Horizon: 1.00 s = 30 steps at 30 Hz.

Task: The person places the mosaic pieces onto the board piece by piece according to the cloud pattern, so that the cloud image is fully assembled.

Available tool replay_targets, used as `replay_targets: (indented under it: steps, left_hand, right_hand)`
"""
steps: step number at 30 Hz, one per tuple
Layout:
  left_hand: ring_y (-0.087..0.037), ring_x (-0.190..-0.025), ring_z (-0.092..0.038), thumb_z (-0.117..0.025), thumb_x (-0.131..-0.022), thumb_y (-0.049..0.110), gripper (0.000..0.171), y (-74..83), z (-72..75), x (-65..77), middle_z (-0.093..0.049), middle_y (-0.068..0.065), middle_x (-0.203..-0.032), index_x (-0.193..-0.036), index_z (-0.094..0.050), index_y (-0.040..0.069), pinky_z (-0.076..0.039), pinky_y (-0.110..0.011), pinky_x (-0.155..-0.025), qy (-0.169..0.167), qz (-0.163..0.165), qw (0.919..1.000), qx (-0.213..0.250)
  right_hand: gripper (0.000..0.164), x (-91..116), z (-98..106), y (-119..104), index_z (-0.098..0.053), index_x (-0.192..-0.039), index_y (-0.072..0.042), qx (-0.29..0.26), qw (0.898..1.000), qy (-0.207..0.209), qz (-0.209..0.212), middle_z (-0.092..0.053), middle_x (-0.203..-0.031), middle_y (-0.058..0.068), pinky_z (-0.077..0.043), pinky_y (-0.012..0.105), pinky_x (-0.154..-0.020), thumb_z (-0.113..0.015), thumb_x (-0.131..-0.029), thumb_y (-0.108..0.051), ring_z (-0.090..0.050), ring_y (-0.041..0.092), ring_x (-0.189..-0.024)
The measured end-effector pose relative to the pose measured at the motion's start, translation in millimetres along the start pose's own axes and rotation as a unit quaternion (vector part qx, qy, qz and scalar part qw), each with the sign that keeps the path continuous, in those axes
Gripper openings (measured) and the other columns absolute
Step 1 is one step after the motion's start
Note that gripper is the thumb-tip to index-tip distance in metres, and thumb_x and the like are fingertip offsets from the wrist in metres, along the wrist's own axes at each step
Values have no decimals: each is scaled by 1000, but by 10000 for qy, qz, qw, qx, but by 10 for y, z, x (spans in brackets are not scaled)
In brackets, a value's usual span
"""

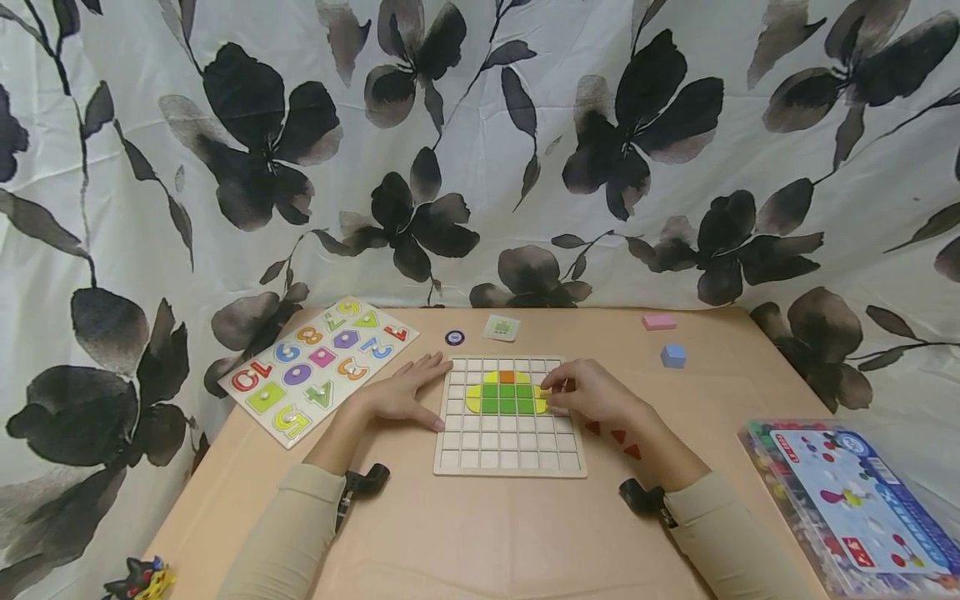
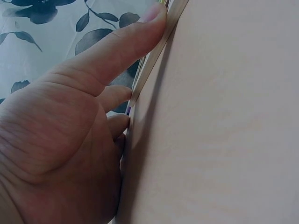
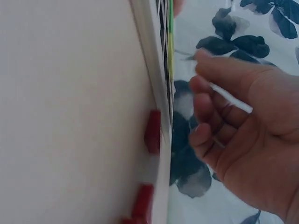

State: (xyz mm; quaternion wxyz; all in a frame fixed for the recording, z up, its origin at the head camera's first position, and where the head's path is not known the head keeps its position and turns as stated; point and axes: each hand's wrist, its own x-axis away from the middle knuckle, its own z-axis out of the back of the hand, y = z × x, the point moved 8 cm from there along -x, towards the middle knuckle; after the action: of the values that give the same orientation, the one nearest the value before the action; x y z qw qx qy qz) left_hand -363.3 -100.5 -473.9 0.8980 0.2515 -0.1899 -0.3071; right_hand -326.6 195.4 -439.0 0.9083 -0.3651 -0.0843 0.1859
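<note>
A white grid board (image 1: 510, 454) lies flat in front of me. Green square tiles (image 1: 507, 406), an orange square tile (image 1: 507, 377) and yellow round-edged tiles (image 1: 474, 398) form a shape in its upper half. My left hand (image 1: 401, 393) lies spread at the board's left side, its thumb touching the edge. Over the right end of the tile shape is my right hand (image 1: 600, 394), fingers curled and fingertips close to the yellow tiles there. Whether it pinches a tile I cannot tell. Small red triangle pieces (image 1: 618, 436) lie on the table under the right wrist.
A number and shape puzzle board (image 1: 330, 375) lies back left. Behind the grid board are a dark round disc (image 1: 454, 337) and a small card (image 1: 502, 327). Farther right sit a pink block (image 1: 659, 322) and a blue block (image 1: 673, 357). A boxed kit (image 1: 855, 508) fills the right edge.
</note>
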Motion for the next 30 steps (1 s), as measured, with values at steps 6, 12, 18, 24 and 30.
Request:
replay_targets:
  steps: [6,12,18,24,30]
  left_hand:
    - [-36,-163,2,-86,-77,58,118,-11,-14,-9,-2,-14,-176,-168,-22,19,2,-56,-132,-5,-113,9999,-32]
    - [-36,-163,2,-85,-77,58,117,-12,-20,-22,-3,-14,-176,-168,-23,18,2,-56,-132,7,-159,9999,-60]
    - [-36,-163,2,-85,-77,58,117,-5,-7,-15,-3,-14,-176,-168,-22,18,1,-56,-132,13,-110,9999,-52]
    - [-35,-163,2,-85,-77,59,117,-13,-7,-22,-2,-13,-176,-168,-22,19,1,-55,-132,8,-93,9999,-95]
    - [-34,-163,2,-85,-77,59,117,-21,-13,-27,-2,-13,-177,-168,-22,19,1,-55,-133,-2,-79,9999,-74]
  right_hand:
    - [25,84,194,-45,-78,-117,-12,145,9996,147,194,-69,-94,-3,-50,29,-70,-79,-93,-17,-58,20,-87]
    - [26,170,389,-26,-77,-119,-13,207,9992,89,316,-72,-102,-2,-52,31,-78,-77,-93,-15,-59,20,-91]
    - [26,210,482,56,-78,-118,-11,341,9984,-202,410,-75,-106,0,-56,31,-83,-79,-92,-13,-62,19,-93]
    - [25,241,506,109,-79,-115,-9,193,9981,-469,353,-76,-108,8,-57,30,-82,-80,-90,-10,-64,20,-92]
    - [24,264,477,157,-79,-113,-8,114,9970,-722,251,-76,-105,10,-57,29,-80,-79,-88,-5,-64,21,-90]
